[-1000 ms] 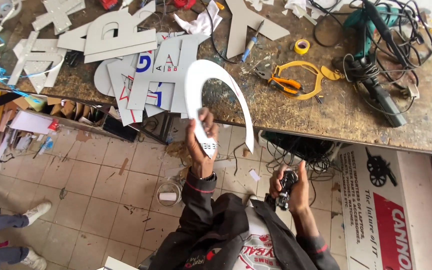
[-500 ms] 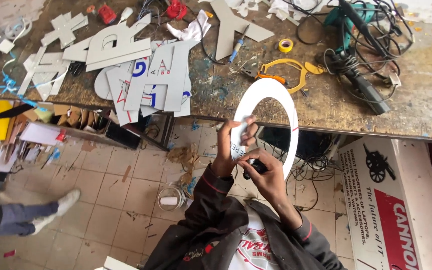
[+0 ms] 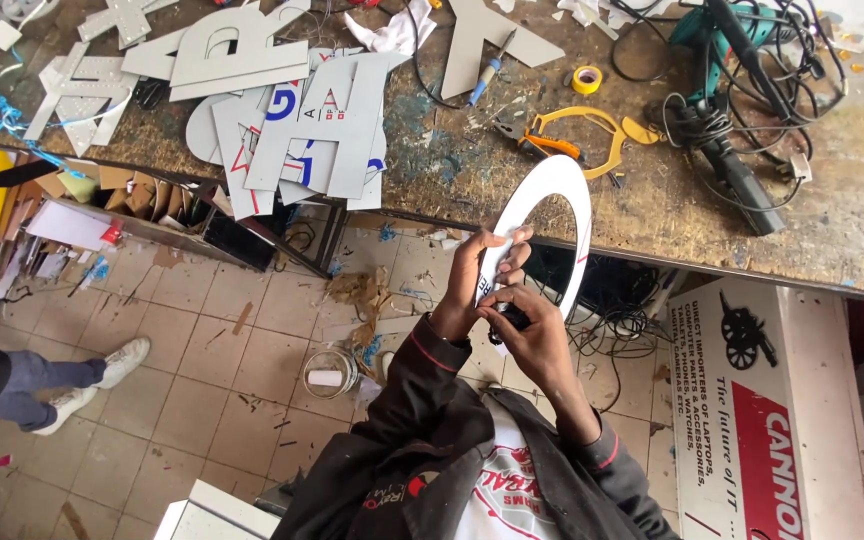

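**White oval ring held in both our hands at the tabletop's edge**

From the head camera we see our left hand closed around the lower left rim of a white oval ring, fingers wrapped over its edge. Our right hand sits just below it, curled shut on a small dark object pressed against the ring's bottom end; what that object is we cannot tell. The ring rises above both hands, its long axis running from the hands up and slightly right, with its top end overlapping the tabletop.

On the tabletop, grey cut-out letters lie stacked to the left, a roll of yellow tape and a yellow-handled tool just beyond the ring.

On the tiled floor, a small glass jar stands; its contents are unclear.
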